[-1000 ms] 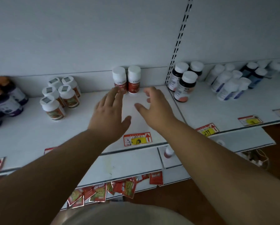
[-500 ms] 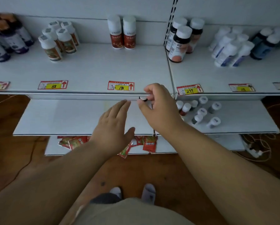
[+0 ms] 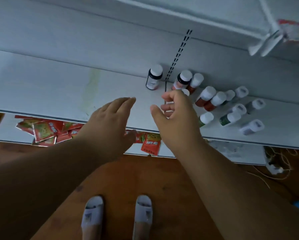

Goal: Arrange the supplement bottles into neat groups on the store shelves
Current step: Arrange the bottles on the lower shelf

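I take the slotted upright (image 3: 179, 55) at the back of the shelf (image 3: 58, 87) as my marker. Just left of it one dark bottle (image 3: 154, 77) with a white cap stands alone. Right of it the rest crowd together: a dark bottle with a pinkish label (image 3: 182, 80), red-bodied ones (image 3: 205, 98), green-labelled ones (image 3: 230, 117) and pale grey ones (image 3: 251, 126), mixed and loosely spaced.

My right hand (image 3: 175, 118) hovers in front of the upright, fingers loosely curled and thumb out, pinching nothing I can make out; a white cap shows just behind the knuckles. My left hand (image 3: 110, 122) is further left of the upright, fingers straight and together, palm down, off the shelf.

I judge these small plastic bottles to be light, stiff and smooth, tall enough to tip if nudged at the cap. I would take each around the body below the cap, thumb against fingers, and slide or lift it beside its kind.
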The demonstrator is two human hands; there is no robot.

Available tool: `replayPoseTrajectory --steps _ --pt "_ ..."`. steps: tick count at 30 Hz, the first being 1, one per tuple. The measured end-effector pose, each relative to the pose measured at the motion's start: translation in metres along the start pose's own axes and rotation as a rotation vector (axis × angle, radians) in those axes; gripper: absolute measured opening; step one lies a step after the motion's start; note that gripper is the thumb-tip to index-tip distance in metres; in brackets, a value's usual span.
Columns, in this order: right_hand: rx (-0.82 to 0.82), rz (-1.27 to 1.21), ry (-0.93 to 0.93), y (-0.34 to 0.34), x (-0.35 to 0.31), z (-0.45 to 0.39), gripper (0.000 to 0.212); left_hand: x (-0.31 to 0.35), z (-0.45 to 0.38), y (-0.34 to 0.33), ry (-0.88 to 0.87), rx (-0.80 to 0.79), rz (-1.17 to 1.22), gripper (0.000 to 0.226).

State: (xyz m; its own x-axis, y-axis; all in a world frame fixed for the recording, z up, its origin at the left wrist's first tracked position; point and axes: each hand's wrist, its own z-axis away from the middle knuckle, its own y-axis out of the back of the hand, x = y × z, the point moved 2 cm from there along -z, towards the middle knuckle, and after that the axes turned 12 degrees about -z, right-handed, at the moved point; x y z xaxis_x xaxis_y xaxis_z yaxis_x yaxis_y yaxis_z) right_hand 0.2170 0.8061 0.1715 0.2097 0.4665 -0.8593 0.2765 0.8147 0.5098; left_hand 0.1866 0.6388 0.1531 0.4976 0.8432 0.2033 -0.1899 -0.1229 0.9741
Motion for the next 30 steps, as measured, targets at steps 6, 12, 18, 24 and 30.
replayPoseTrajectory --steps 6,12,18,24,30 --pt "0.019 -0.039 -0.050 -0.038 0.071 -0.060 0.032 -0.010 -0.052 -0.069 0.055 0.071 0.013 0.078" --pt "0.092 -0.139 -0.211 -0.073 0.131 -0.127 0.040 -0.031 -0.091 -0.113 0.087 0.087 0.052 0.078" --pt "0.245 -0.213 -0.221 -0.105 0.172 -0.189 0.066 -0.056 -0.137 -0.145 0.066 0.150 0.021 0.078" --pt "0.297 -0.314 -0.029 -0.138 0.195 -0.241 0.073 -0.070 -0.169 -0.176 0.057 0.187 0.027 0.078" --pt "0.183 -0.457 -0.038 -0.138 0.195 -0.186 0.061 -0.070 -0.135 -0.176 0.087 0.162 0.159 0.082"
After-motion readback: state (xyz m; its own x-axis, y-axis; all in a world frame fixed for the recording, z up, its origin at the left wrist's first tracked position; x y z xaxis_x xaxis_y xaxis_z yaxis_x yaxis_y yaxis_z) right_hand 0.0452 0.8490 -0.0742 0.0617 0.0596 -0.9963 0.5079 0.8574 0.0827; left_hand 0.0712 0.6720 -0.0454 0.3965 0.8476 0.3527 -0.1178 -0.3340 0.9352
